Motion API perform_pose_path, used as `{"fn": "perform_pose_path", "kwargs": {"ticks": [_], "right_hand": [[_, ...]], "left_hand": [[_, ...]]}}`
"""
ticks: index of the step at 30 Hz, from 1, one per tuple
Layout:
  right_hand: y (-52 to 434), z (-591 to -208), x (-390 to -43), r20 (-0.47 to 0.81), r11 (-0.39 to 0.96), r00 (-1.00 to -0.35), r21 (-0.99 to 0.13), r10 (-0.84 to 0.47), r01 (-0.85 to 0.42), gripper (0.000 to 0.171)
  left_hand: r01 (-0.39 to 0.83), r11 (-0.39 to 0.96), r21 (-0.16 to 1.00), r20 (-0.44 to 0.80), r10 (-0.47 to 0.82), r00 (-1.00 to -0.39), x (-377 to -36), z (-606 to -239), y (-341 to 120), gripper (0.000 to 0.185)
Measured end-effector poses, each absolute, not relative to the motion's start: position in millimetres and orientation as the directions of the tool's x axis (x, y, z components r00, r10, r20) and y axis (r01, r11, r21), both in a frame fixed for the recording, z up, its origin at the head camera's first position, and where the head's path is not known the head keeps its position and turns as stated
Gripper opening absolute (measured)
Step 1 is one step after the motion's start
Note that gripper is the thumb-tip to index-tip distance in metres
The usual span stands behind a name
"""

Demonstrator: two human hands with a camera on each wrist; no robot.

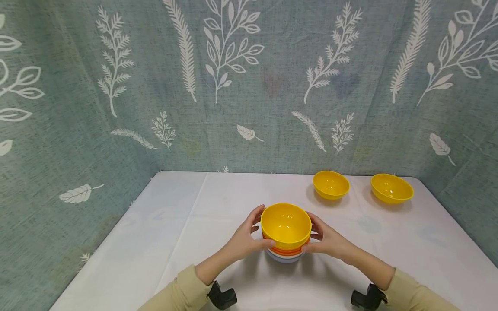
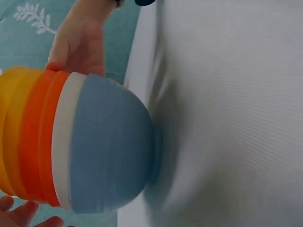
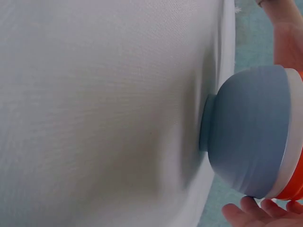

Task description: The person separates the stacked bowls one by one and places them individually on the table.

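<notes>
Item 1: stack of nested round plastic bowls (image 1: 285,235), standing on the white cloth-covered table (image 1: 186,242) near its front edge, at centre. Top bowl is glossy yellow (image 1: 285,224); beneath it orange rims (image 1: 285,249), then a white rim, then a pale blue bowl at the bottom (image 2: 111,146). The wrist views show the blue bowl's foot ring resting on the cloth.

Item 2: left hand (image 1: 245,237), at 9 o'clock of the stack, fingers curved round the side of the stack, thumb against its near side; it grips the stack.

Item 3: right hand (image 1: 328,239), at 3 o'clock of the stack, fingers likewise curved round the stack's side; it grips the stack. Both arms wear beige sleeves.

Item 4: single shallow yellow plastic bowl (image 1: 331,184), upright, at 1 o'clock of the stack, well apart from it.

Item 5: second single yellow plastic bowl (image 1: 391,188), upright, at 2 o'clock, near the table's right edge, apart from item 4.

Item 6: grey-green fabric backdrop with white leaf print (image 1: 249,86), enclosing the table on three sides.
</notes>
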State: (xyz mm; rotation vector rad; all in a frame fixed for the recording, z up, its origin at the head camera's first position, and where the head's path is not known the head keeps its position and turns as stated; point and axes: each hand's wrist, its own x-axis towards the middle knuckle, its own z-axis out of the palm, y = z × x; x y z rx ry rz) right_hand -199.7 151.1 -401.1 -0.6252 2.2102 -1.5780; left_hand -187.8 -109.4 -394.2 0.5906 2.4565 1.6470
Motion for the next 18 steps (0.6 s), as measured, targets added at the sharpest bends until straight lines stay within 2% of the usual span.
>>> {"fn": "perform_pose_path", "kwargs": {"ticks": [9, 14, 18], "right_hand": [[150.2, -400.9, -197.7, -0.042, 0.269, -0.839, -0.955, -0.543, -0.127, 0.091], [150.3, -401.8, -198.1, -0.039, 0.266, -0.838, -0.955, -0.544, -0.128, 0.090], [150.1, -401.9, -198.4, -0.044, 0.268, -0.838, -0.955, -0.544, -0.124, 0.090]], "left_hand": [[0.282, 0.318, 0.905, 0.135, 0.413, -0.901, -190.3, -390.7, -101.5, 0.095], [0.254, 0.328, 0.910, 0.096, 0.429, -0.898, -191.1, -389.7, -99.2, 0.104], [0.239, 0.360, 0.902, 0.076, 0.413, -0.908, -191.6, -390.1, -97.5, 0.103]]}}
